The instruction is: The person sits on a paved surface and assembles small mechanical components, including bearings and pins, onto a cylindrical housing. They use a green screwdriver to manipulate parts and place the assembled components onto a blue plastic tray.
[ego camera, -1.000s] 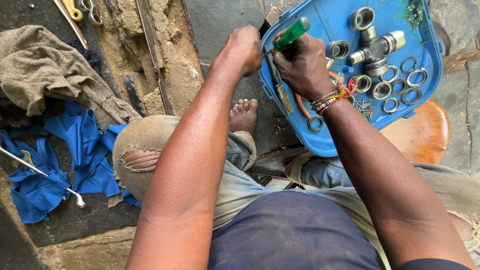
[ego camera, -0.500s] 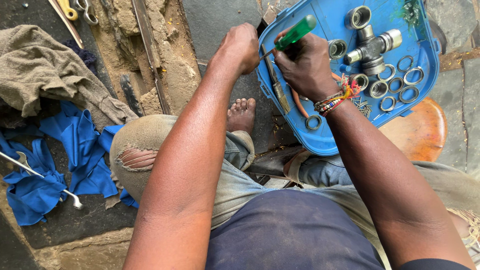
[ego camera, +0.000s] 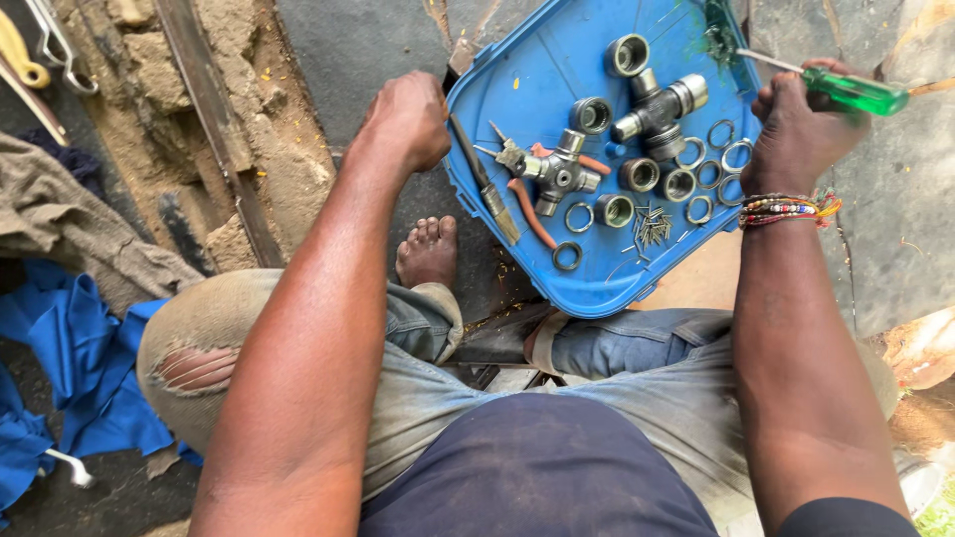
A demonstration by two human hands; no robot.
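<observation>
The right hand (ego camera: 796, 129) closed around a green-handled screwdriver (ego camera: 841, 89) at the right rim of a blue plastic tray (ego camera: 537, 80), its shaft slanting up-left over the tray. The left hand (ego camera: 406, 119), curled shut, rested at the left rim. Metal cross joints (ego camera: 657, 109), bearing cups and rings crowded the tray's right half; its upper-left floor lay bare.

We see no packages, labels, signs or screens anywhere here, neither on the ground nor in our hands.
</observation>
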